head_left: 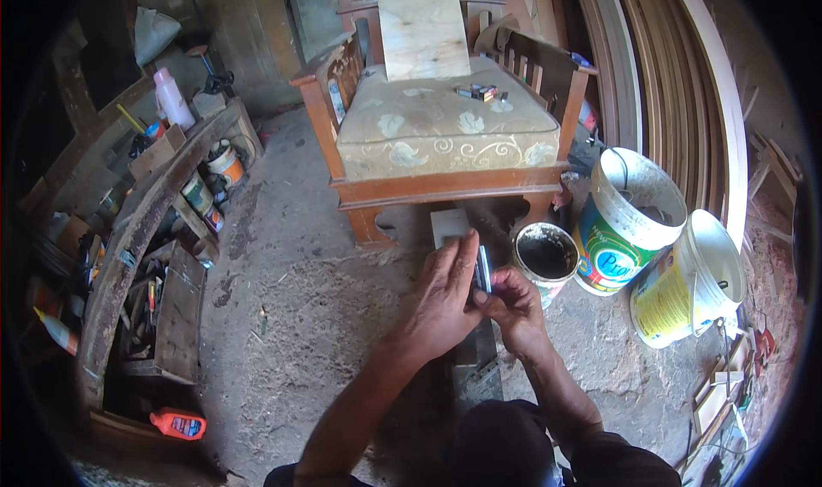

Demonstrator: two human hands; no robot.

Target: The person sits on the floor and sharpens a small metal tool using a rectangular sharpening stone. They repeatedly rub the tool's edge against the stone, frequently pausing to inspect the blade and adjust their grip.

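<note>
In front of me, at the middle, my right hand (516,310) pinches a narrow, shiny silver metal piece (485,270) between thumb and fingers. It stands nearly upright, and its exact kind does not show. Close against its left side is my left hand (438,305), fingers stretched out together and pointing away from me. Whether the left palm touches the metal is hard to make out. Beneath both hands a narrow board (447,223) runs along the floor from under the wooden armchair (445,194).
A dark-filled bucket (546,252) and two larger buckets (629,222) (689,282) stand at right. Small boxes (478,92) lie on the patterned seat cushion (445,115). Tall planks (676,85) lean behind. Along the left runs a cluttered bench (137,222); an orange bottle (178,424) lies nearby.
</note>
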